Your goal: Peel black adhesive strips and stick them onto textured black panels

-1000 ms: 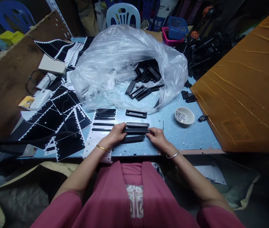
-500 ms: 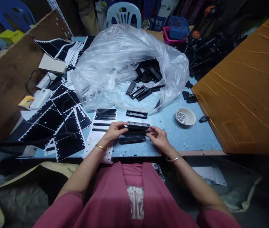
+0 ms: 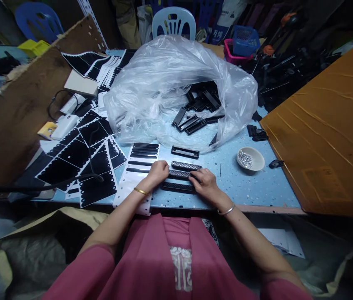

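Observation:
Three long black strips with a textured, mesh-like top lie side by side in front of me. My left hand point(image 3: 159, 173) is closed at the left end of the middle strip point(image 3: 179, 174). At its right end, my right hand point(image 3: 205, 183) has its fingers bent over and pressed on it. The far strip point(image 3: 186, 166) lies just beyond, and the near strip point(image 3: 178, 188) sits closest to me. Farther back is a black frame-like part point(image 3: 185, 153) with a pale slot. Beside my left hand is a white sheet point(image 3: 132, 183) bearing narrow black stickers.
A large clear plastic bag point(image 3: 164, 75) holds several black parts point(image 3: 203, 102). To the right are a white bowl point(image 3: 250, 158) of small shiny pieces, a thin pin-like tool point(image 3: 220, 169) and a brown board point(image 3: 329, 125). Black sticker sheets point(image 3: 64, 160) and a cable point(image 3: 92, 146) lie left.
Between my hands, the middle strip now shows its textured top where a smooth dark surface showed before. My fingers have gone from a spread pinch to bending down on its ends. The view has shifted slightly.

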A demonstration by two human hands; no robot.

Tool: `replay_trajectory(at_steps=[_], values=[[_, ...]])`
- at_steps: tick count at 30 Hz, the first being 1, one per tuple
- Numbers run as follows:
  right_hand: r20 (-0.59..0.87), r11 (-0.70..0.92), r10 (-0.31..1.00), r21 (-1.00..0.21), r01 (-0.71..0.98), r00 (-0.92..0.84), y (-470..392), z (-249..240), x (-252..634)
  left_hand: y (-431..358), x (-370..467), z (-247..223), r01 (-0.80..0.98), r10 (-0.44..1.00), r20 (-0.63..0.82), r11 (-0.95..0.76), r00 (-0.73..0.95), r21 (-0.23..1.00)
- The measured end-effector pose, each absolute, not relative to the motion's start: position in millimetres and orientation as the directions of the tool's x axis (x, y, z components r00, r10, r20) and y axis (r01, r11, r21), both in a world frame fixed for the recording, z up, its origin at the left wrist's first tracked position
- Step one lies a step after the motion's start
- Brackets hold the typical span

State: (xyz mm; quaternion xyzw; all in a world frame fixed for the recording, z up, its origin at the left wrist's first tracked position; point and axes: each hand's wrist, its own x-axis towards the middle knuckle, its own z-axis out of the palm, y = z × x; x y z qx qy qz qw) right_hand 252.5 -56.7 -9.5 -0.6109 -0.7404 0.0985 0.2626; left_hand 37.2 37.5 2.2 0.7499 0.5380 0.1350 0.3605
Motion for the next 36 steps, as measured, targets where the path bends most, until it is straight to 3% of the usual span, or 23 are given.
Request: replay_trajectory(at_steps=[6,11,15,18,22,26,29,36], values=[[0.331,0.254,0.94,-0.51,0.822,-0.085,-58.6,-8.3,263.9,28.4,29.0,9.4,0.792,0.935,-0.067,-0.255,0.348,0.554],[0.338,0.114,0.934,-0.584,0.803,0.114,-48.0,-17.6,280.1,15.9,26.3,13.2,0.652,0.818,0.245,-0.566,0.52,0.504],[0.25,0.124,0.967,-0.614,0.779,0.044,-37.8,-25.9,274.5,12.1,33.0,12.1,0.528,0.646,0.19,-0.731,0.739,0.434],[0.215,0.176,0.975,-0.616,0.768,-0.051,-43.7,-23.6,266.6,11.0,29.2,10.1,0.499,0.574,0.132,-0.786,0.808,0.366],[0.178,0.216,0.975,-0.646,0.732,-0.131,-44.1,-19.6,268.6,6.6,17.9,8.4,0.496,0.562,0.154,-0.806,0.813,0.323],[0.224,0.107,0.974,-0.541,0.834,0.021,-12.3,-25.7,284.3,2.7,15.5,7.6,0.498,0.58,0.194,-0.796,0.792,0.344],[0.156,0.066,0.988,-0.495,0.866,0.013,15.8,-32.0,293.5,9.8,17.8,6.6,0.517,0.63,0.234,-0.756,0.74,0.402],[0.059,0.076,0.997,-0.558,0.826,-0.051,35.8,-25.1,298.3,73.0,43.4,18.8,0.644,0.765,0.165,-0.62,0.623,0.448]])
